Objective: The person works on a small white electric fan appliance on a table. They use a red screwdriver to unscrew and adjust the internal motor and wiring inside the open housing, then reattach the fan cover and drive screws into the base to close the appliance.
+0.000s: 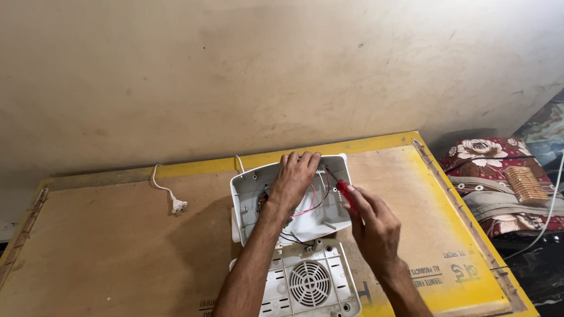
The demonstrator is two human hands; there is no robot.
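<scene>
A white plastic appliance housing (248, 188) lies opened on the board, its inside facing up with red and black wires (320, 199) showing. My left hand (293, 177) reaches into it, fingers curled over the far rim. My right hand (373, 224) holds a red-handled screwdriver (345, 192), its tip pointing into the housing's right side. The detached white base panel with a round vent grille (309, 284) lies just in front, near the board's front edge.
The brown board with a yellow border (110, 246) stands against a plain wall. A white cord with a plug (178, 206) lies at the back left. To the right are a floral cushion (482, 154), a ridged tan block (525, 184) and a white cable (560, 174).
</scene>
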